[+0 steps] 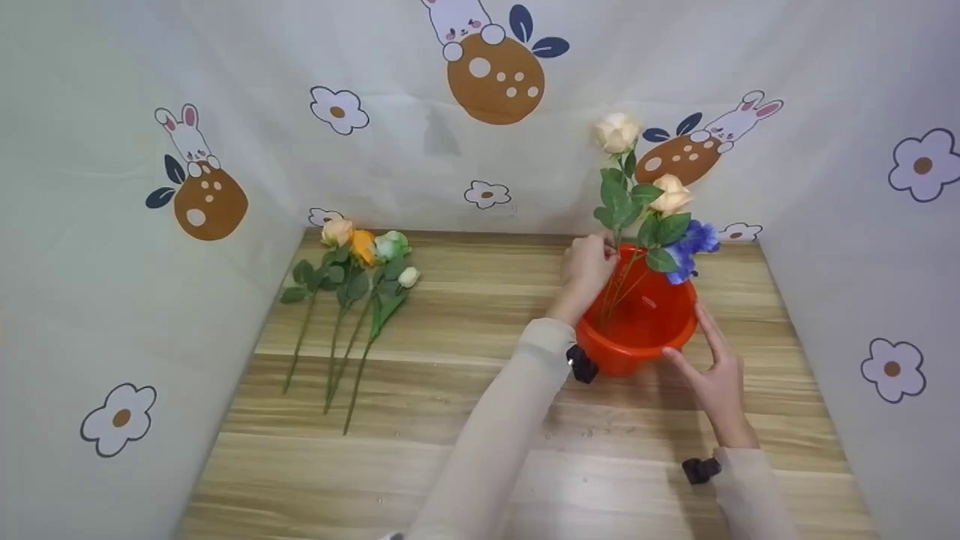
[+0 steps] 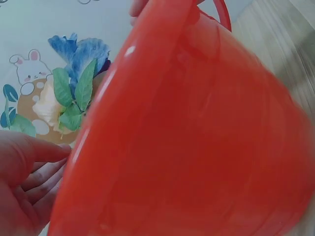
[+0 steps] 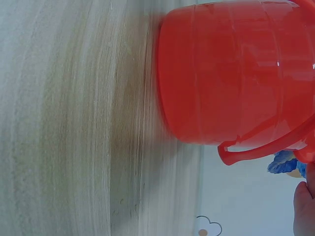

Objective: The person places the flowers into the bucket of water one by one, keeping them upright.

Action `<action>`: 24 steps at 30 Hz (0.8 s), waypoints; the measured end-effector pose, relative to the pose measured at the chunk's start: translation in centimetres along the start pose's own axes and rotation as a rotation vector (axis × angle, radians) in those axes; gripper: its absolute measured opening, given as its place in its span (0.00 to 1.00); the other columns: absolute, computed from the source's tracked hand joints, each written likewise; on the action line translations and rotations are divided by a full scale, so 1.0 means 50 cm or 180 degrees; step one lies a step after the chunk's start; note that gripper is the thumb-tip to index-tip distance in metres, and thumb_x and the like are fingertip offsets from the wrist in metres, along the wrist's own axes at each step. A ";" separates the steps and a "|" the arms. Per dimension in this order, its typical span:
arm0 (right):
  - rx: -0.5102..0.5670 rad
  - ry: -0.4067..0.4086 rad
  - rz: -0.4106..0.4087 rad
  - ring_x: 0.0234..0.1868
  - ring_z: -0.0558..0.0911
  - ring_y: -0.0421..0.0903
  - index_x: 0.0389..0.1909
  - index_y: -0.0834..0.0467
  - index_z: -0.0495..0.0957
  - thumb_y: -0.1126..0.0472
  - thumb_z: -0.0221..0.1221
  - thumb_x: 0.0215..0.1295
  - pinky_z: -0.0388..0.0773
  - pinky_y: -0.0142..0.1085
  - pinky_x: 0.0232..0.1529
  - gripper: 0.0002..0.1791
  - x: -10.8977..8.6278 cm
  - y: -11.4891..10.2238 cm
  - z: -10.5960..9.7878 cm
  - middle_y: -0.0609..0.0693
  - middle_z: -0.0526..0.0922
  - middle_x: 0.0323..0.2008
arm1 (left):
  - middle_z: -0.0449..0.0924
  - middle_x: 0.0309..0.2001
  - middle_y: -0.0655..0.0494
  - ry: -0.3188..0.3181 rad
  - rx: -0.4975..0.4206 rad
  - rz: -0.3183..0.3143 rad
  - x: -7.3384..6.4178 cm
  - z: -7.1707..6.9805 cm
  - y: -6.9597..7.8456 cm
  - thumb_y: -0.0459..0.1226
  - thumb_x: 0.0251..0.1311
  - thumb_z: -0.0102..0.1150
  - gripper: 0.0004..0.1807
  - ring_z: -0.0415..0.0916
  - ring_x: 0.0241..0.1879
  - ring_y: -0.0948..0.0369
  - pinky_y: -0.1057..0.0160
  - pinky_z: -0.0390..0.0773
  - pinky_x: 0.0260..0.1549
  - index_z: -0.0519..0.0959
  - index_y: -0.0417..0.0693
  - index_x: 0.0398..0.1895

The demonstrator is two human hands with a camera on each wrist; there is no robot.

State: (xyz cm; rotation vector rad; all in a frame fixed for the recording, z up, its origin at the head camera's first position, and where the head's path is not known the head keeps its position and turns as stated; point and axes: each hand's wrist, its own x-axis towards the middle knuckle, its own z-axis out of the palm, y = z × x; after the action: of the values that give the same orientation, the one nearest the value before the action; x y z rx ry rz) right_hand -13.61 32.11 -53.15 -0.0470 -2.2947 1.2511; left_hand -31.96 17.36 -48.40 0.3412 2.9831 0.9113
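Observation:
A red bucket (image 1: pixel 626 349) stands at the right side of the table, its handle (image 3: pixel 261 150) hanging on the outside. In it lean a tall cream rose (image 1: pixel 617 133), a shorter peach rose (image 1: pixel 671 195) and a blue flower (image 1: pixel 697 238). My left hand (image 1: pixel 589 266) is at the bucket's back left rim, its curled fingers pinching the tall rose's stem. In the left wrist view the thumb (image 2: pixel 47 151) lies right beside the rim. My right hand (image 1: pixel 716 379) rests on the bucket's right side with thumb and straight fingers spread apart.
On the left of the wooden table (image 1: pixel 450 420) lie several stemmed flowers: a peach rose (image 1: pixel 337 231), an orange flower (image 1: pixel 364 246), a green one (image 1: pixel 391 244) and a white bud (image 1: pixel 409 277). Printed cloth walls (image 1: pixel 405 172) enclose the table at the back and sides.

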 end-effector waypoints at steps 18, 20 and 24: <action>-0.0011 -0.0038 0.0030 0.68 0.64 0.53 0.66 0.58 0.65 0.69 0.70 0.47 0.57 0.19 0.63 0.42 0.002 -0.002 0.003 0.58 0.65 0.67 | 0.85 0.37 0.59 -0.0257 0.0735 0.0274 0.000 0.024 0.011 0.39 0.61 0.55 0.05 0.83 0.38 0.58 0.61 0.82 0.37 0.81 0.54 0.32; 0.0012 -0.0037 0.0003 0.67 0.64 0.53 0.66 0.59 0.65 0.70 0.70 0.47 0.57 0.20 0.63 0.42 0.001 -0.001 0.003 0.59 0.66 0.66 | 0.85 0.38 0.58 -0.0306 0.0713 0.0249 -0.002 0.019 0.010 0.39 0.60 0.56 0.04 0.83 0.39 0.58 0.61 0.82 0.37 0.81 0.54 0.35; 0.0063 -0.0023 -0.0014 0.68 0.64 0.51 0.66 0.59 0.65 0.71 0.70 0.46 0.57 0.20 0.63 0.42 0.000 0.002 0.000 0.59 0.66 0.66 | 0.84 0.35 0.61 -0.0369 0.0455 0.0168 -0.001 0.002 0.011 0.39 0.59 0.58 0.07 0.82 0.38 0.60 0.63 0.81 0.36 0.81 0.56 0.39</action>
State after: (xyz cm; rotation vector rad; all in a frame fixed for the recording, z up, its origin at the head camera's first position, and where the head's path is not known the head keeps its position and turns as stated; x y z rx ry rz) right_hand -13.64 32.17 -53.23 -0.0307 -2.2870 1.2734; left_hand -31.78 17.82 -48.17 0.4599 2.9515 0.6580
